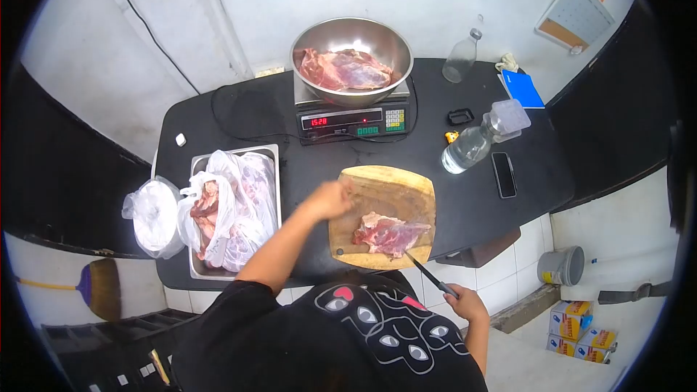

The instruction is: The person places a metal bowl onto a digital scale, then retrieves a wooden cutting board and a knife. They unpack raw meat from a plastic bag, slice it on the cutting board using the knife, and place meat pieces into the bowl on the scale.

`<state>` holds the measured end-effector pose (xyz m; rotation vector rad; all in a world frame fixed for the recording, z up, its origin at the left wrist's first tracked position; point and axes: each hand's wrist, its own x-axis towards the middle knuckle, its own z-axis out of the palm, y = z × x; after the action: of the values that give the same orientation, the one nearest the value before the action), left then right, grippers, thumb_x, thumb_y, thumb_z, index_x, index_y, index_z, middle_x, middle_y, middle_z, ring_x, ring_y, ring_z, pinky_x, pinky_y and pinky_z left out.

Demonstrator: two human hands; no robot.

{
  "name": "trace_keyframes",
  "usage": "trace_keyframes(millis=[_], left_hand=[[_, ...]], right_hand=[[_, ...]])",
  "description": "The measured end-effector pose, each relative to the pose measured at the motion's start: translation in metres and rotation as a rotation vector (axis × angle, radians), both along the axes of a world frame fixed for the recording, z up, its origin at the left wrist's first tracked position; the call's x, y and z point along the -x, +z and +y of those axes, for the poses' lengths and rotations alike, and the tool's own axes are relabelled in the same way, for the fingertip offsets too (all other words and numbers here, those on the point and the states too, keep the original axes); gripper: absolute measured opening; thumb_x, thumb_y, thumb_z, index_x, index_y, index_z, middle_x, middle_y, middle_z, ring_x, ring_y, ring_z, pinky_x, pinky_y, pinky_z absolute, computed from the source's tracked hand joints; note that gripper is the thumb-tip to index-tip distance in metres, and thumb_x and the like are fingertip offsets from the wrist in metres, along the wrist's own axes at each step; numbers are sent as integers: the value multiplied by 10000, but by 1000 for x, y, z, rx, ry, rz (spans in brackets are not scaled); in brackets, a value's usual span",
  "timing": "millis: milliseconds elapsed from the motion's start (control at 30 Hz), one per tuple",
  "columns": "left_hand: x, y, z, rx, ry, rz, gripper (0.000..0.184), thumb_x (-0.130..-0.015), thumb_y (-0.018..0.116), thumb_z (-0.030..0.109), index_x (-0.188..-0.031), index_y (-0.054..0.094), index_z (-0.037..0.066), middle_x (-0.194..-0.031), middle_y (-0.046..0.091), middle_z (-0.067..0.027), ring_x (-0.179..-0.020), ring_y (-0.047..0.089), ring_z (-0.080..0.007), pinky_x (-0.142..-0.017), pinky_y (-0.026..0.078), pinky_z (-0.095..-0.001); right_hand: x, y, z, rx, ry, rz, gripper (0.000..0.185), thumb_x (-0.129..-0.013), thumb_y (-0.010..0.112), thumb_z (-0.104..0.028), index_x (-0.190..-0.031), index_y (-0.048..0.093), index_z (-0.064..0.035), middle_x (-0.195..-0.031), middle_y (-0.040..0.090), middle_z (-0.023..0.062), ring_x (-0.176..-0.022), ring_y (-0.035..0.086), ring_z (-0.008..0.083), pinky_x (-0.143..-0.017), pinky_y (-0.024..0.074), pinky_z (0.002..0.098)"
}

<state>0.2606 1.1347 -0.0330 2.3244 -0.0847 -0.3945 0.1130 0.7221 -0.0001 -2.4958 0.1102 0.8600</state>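
Note:
A piece of raw meat (pixel 392 234), red with pale fat, lies on the lower half of a wooden cutting board (pixel 388 180). My right hand (pixel 468 305) is closed around the black handle of a knife (pixel 428 274), below and right of the board. The blade's tip end meets the meat's lower edge. My left hand (pixel 329 199) is over the board's upper left edge, apart from the meat. Its fingers are curled together, and whatever they may hold is too small to make out.
A steel bowl (pixel 352 29) of meat sits on a digital scale (pixel 353 122). Left stands a metal tray (pixel 277 174) with bagged meat (pixel 243 203), beside a plastic-wrapped white roll (pixel 155 216). At right are a water bottle (pixel 468 149), a phone (pixel 504 175) and a glass bottle (pixel 461 58).

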Motion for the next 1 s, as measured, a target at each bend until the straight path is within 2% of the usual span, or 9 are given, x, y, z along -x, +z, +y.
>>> trace_keyframes(millis=[100, 233, 433, 533, 633, 733, 767, 867, 1000], left_hand=[[23, -33, -32, 42, -95, 143, 750, -662, 762, 296, -1302, 410, 125, -1098, 574, -243, -1036, 574, -365, -894, 457, -409], [44, -38, -68, -117, -130, 150, 865, -631, 804, 383, -1339, 373, 137, -1209, 474, -266, -1069, 534, -428, -901, 452, -437], [42, -46, -76, -170, 104, 75, 598, -675, 770, 268, -1190, 526, 85, -1123, 561, -223, -1034, 574, -374, -863, 476, -420], [41, -37, -81, -124, 233, 120, 428, -684, 749, 221, -1052, 607, 53, -958, 652, -190, -937, 629, -323, -818, 492, -398], [32, -46, -78, 87, 368, 407, 424, -655, 771, 239, -1030, 652, 78, -887, 683, -129, -807, 667, -250, -716, 519, -353], [33, -23, -78, 169, 332, 224, 362, -686, 750, 155, -1002, 624, 33, -748, 677, -124, -601, 658, -219, -556, 516, -342], [30, -29, -75, 128, 271, -55, 350, -690, 753, 111, -994, 604, 23, -732, 665, -94, -564, 640, -181, -495, 497, -320], [28, -18, -70, 461, 397, 177, 376, -674, 759, 88, -1002, 582, 35, -740, 655, -88, -637, 645, -174, -550, 505, -310], [33, 3, -59, 249, 338, -49, 373, -666, 732, 47, -994, 554, 60, -812, 647, -94, -720, 640, -170, -607, 498, -308]], right_hand=[[2, -1, 2, 55, 13, -19, 303, -833, 609, -310, -1109, 634, -187, -923, 669, 161, -888, 634, 344, -780, 495, 405], [-8, -14, -3, 98, 44, -66, 306, -833, 592, -336, -1108, 631, -209, -919, 668, 152, -887, 627, 351, -780, 493, 427], [-40, -16, -13, 133, 208, -182, 315, -814, 612, -340, -1110, 628, -235, -916, 670, 141, -864, 629, 350, -749, 496, 446], [-61, -26, -23, 144, 280, -237, 317, -814, 614, -350, -1112, 627, -243, -914, 671, 140, -862, 632, 345, -748, 498, 445], [-78, -11, -13, 192, 301, -207, 321, -811, 627, -329, -1115, 636, -225, -940, 665, 144, -885, 628, 346, -777, 493, 440], [-84, -12, -17, 152, 306, -207, 328, -811, 636, -322, -1114, 640, -199, -966, 661, 147, -906, 622, 349, -795, 488, 437], [-86, -14, -19, 124, 309, -216, 329, -812, 636, -324, -1113, 640, -193, -971, 660, 149, -911, 621, 350, -797, 487, 437], [-91, -17, -26, 25, 285, -192, 331, -818, 638, -304, -1121, 633, -170, -963, 664, 151, -905, 627, 347, -788, 489, 408], [-105, -26, -39, -125, 249, -187, 344, -820, 623, -275, -1143, 619, -159, -957, 656, 185, -904, 621, 369, -783, 487, 406]])
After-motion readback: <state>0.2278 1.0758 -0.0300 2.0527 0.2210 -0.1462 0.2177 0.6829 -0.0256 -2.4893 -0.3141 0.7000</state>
